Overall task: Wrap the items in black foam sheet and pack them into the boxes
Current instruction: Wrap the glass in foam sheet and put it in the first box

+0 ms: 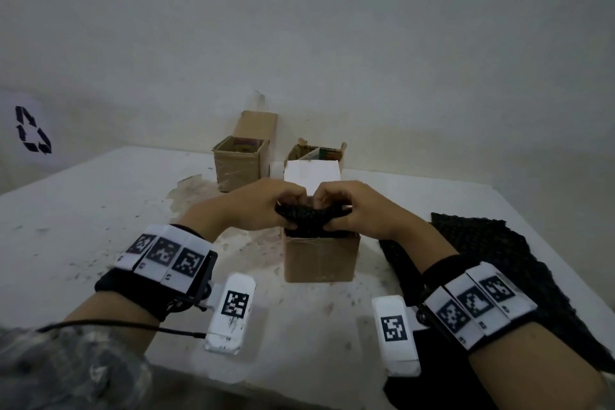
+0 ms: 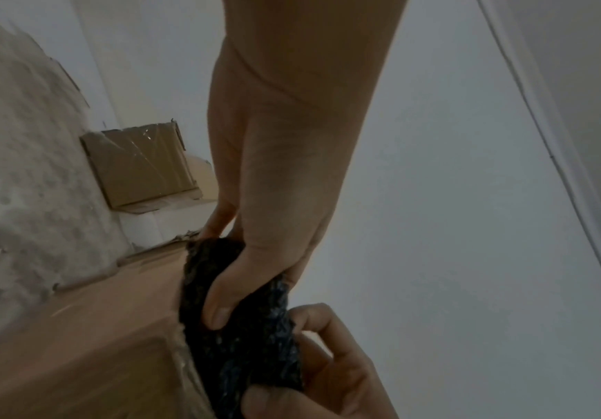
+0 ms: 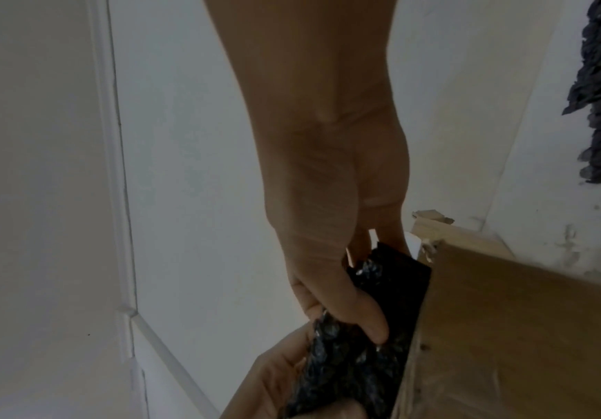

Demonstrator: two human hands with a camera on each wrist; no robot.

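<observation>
A black foam bundle [image 1: 307, 215] is pinched by the curled fingers [image 2: 220, 309] of the left hand [image 1: 263, 206] and right hand [image 1: 352, 206], at the open top of a cardboard box [image 1: 319, 260] on the worktop [image 1: 83, 210]. Spare foam sheets [image 1: 492, 253] lie just right.

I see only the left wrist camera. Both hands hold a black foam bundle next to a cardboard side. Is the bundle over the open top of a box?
Observer: Yes. In the head view the foam bundle sits in the open top of the near box, its lower part inside. The left hand and the right hand grip it from both sides.
Operator: Is there more foam for a next item?
Observer: Yes, a spare foam sheet lies flat on the table, to the right of that box.
Operator: How many other boxes are there?
Observer: Two, both open, further back: the back-left box and the back-right box.
</observation>
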